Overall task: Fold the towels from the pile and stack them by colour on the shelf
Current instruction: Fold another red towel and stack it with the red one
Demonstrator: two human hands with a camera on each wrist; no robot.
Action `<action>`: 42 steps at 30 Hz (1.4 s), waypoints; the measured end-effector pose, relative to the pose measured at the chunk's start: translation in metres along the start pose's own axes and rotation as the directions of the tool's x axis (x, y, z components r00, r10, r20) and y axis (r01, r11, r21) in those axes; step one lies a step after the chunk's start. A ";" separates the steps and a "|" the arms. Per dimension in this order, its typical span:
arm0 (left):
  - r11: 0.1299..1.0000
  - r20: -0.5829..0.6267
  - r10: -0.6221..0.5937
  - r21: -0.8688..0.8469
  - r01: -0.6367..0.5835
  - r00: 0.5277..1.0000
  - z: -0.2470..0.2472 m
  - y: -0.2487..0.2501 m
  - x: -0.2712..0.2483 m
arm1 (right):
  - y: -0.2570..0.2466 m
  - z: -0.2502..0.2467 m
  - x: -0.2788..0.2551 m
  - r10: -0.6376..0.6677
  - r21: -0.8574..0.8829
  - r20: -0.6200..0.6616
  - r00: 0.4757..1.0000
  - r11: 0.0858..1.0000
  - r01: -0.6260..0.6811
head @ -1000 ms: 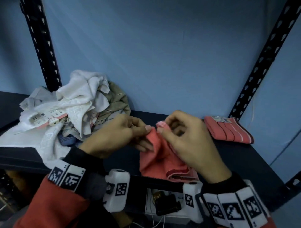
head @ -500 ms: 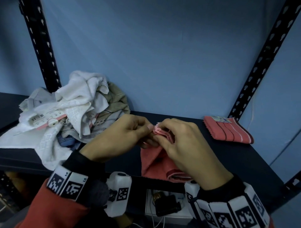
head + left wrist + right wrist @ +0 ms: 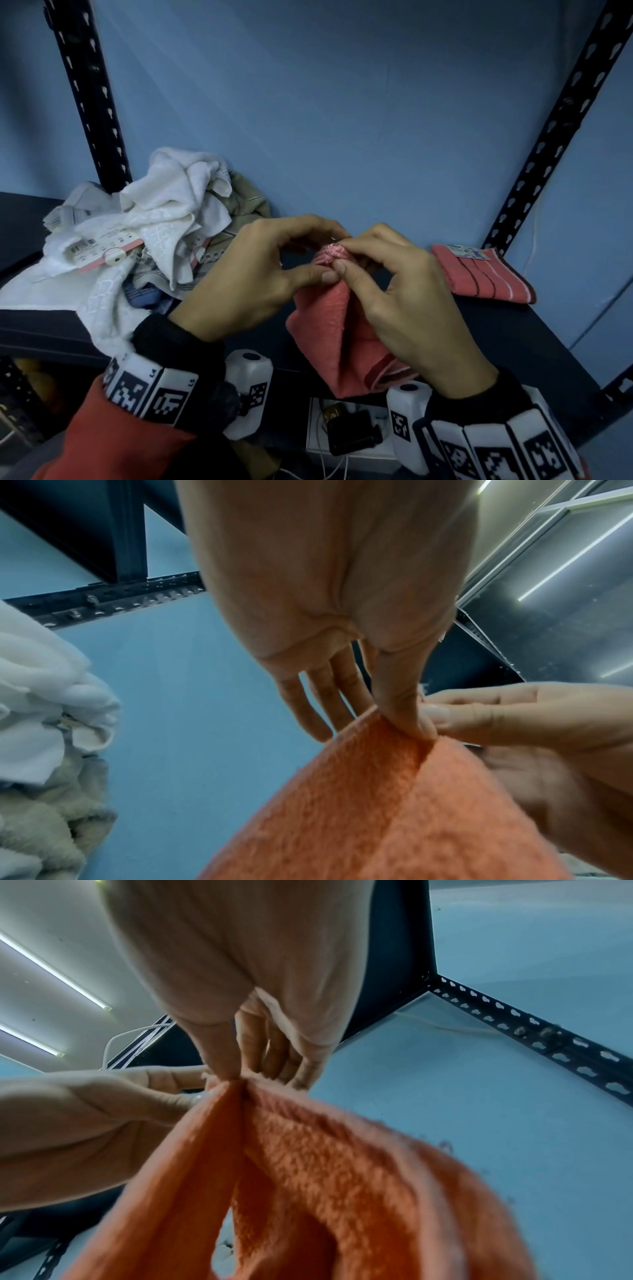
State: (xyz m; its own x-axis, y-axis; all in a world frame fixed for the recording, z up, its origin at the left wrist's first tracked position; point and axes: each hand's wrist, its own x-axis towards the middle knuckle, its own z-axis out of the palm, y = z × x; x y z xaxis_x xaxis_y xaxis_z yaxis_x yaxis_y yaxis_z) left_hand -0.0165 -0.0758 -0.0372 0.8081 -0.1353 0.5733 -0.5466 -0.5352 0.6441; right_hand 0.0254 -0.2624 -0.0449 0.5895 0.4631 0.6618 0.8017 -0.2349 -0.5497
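Note:
A coral towel (image 3: 329, 329) hangs in the air over the front of the dark shelf (image 3: 513, 329), bunched at its top edge. My left hand (image 3: 260, 274) and right hand (image 3: 394, 284) both pinch that top edge, thumbs side by side. The left wrist view shows my left thumb (image 3: 404, 712) pressed on the coral towel (image 3: 394, 804). In the right wrist view my right hand's fingers (image 3: 226, 1066) grip the gathered coral towel (image 3: 308, 1177). A folded coral towel (image 3: 479, 274) with stripes and a label lies at the shelf's right. The pile (image 3: 137, 240) of white, beige and blue towels sits at the left.
Black perforated uprights stand at the back left (image 3: 89, 102) and right (image 3: 555, 120) against a blue wall. Below the shelf's front edge lies a white box (image 3: 342, 428) with dark gear and cables. The pile's towels carry paper tags (image 3: 102, 253).
Both hands have lifted the towel's pinched top edge higher, so more of the towel hangs off the shelf. The thumbs have come together on the gathered edge.

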 end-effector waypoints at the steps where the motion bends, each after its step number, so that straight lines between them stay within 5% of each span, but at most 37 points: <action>1: 1.000 -0.033 0.009 -0.006 -0.010 0.999 0.002 -0.001 0.000 | -0.001 0.001 0.000 0.003 0.044 -0.026 1.000 0.999 -0.002; 4: 0.999 -0.124 0.034 0.005 -0.034 0.992 0.004 -0.002 0.000 | -0.007 0.000 -0.001 0.011 0.150 -0.080 0.997 0.989 0.001; 8: 0.998 -0.162 0.036 -0.054 -0.045 0.986 0.003 -0.005 0.002 | -0.011 0.002 0.000 -0.088 -0.060 -0.115 0.989 0.995 0.082; 19: 0.972 -0.179 0.023 -0.228 -0.064 0.984 -0.002 0.002 0.002 | -0.027 -0.001 -0.001 -0.173 -0.220 -0.103 0.980 0.964 0.147; 25: 0.964 -0.177 -0.017 -0.265 -0.032 0.984 -0.006 -0.005 0.001 | -0.023 0.005 -0.003 -0.113 -0.197 -0.071 0.991 0.976 0.097; 31: 0.961 -0.254 -0.043 -0.274 -0.029 0.966 -0.005 -0.005 0.003 | -0.010 0.011 -0.004 -0.067 -0.379 -0.010 0.998 0.924 0.058; 42: 0.972 -0.265 -0.069 -0.237 0.005 0.962 -0.010 -0.010 0.000 | -0.006 0.015 -0.005 -0.050 -0.234 0.037 0.998 0.970 0.058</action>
State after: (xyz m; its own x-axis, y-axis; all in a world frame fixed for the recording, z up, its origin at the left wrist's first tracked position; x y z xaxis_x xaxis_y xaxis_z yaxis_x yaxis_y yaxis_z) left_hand -0.0129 -0.0616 -0.0386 0.7568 0.1279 0.6410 -0.5792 -0.3232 0.7484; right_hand 0.0167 -0.2508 -0.0523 0.5443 0.5055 0.6695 0.8352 -0.4015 -0.3759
